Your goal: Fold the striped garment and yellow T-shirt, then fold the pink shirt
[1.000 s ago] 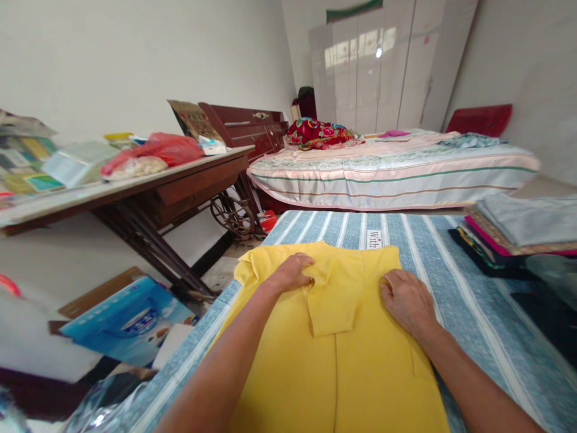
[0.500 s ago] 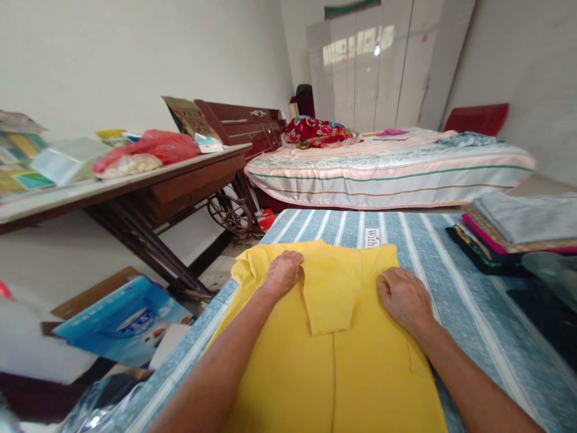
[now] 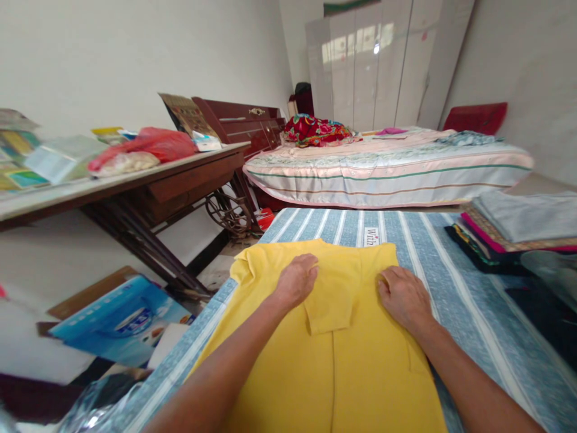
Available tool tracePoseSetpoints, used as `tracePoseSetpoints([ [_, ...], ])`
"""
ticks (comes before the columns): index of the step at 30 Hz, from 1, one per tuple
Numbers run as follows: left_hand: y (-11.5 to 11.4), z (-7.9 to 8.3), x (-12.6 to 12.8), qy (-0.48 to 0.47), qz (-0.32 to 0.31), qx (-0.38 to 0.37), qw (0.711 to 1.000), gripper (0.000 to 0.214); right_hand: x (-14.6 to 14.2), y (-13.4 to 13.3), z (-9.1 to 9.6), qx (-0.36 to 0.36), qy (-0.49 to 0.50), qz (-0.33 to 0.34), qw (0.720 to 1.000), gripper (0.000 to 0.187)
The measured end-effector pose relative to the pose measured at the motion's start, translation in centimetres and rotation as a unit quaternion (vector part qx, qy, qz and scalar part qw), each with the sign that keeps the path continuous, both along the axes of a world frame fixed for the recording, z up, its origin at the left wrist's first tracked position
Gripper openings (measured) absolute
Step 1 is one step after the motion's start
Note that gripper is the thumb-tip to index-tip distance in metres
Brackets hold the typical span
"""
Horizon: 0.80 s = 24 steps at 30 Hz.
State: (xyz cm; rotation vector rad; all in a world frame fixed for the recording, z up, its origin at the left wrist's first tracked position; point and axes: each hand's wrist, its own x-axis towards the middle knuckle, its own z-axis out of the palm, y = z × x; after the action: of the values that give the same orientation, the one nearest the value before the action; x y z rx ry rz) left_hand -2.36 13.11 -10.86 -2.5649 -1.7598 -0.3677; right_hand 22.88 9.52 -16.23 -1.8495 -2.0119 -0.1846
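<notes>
A yellow garment (image 3: pixel 315 370) lies spread on the blue striped surface (image 3: pixel 473 325), its collarless-looking far edge near the white label (image 3: pixel 371 236) and its near end running out of view. One short sleeve (image 3: pixel 331 310) lies folded inward across the middle. The left hand (image 3: pixel 296 279) rests on it with bent fingers; whether they pinch the cloth cannot be told. The right hand (image 3: pixel 404 294) curls loosely at the garment's right edge, its grip hidden. The cloth looks light, soft and limp, prone to creasing but hardly fragile. It would best be held by doubled edges, shoulder corners or sleeve hem. Folded clothes (image 3: pixel 527 219) sit far right.
</notes>
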Motion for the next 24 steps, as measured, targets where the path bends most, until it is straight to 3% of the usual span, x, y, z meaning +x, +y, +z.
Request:
tracePoseSetpoints([
  [3,-1.5,-0.4,1.4,0.055,-0.031,-0.115,0.991,0.057,-0.1,0.0,0.1,-0.002,0.001,-0.001,1.0,0.015],
  [6,-2.3,-0.3,1.7,0.092,-0.007,-0.195,0.976,0.073,-0.1,0.0,0.2,-0.004,0.004,-0.002,1.0,0.015],
  [12,-2.0,0.5,3.8,0.058,-0.019,-0.169,0.984,0.063,-0.1,0.0,0.3,0.003,0.0,0.005,1.0,0.014],
  [16,-1.1,-0.8,6.5,0.036,-0.016,-0.139,0.989,0.061,0.0,0.0,0.1,0.006,-0.004,0.01,1.0,0.014],
  [20,-0.6,-2.2,7.4,0.042,-0.019,-0.148,0.988,0.071,0.1,0.0,-0.1,0.004,-0.01,0.012,1.0,0.016],
  [24,-0.5,-1.8,7.6,0.049,-0.02,-0.187,0.981,0.074,0.1,0.0,-0.1,0.006,-0.012,0.013,1.0,0.015],
])
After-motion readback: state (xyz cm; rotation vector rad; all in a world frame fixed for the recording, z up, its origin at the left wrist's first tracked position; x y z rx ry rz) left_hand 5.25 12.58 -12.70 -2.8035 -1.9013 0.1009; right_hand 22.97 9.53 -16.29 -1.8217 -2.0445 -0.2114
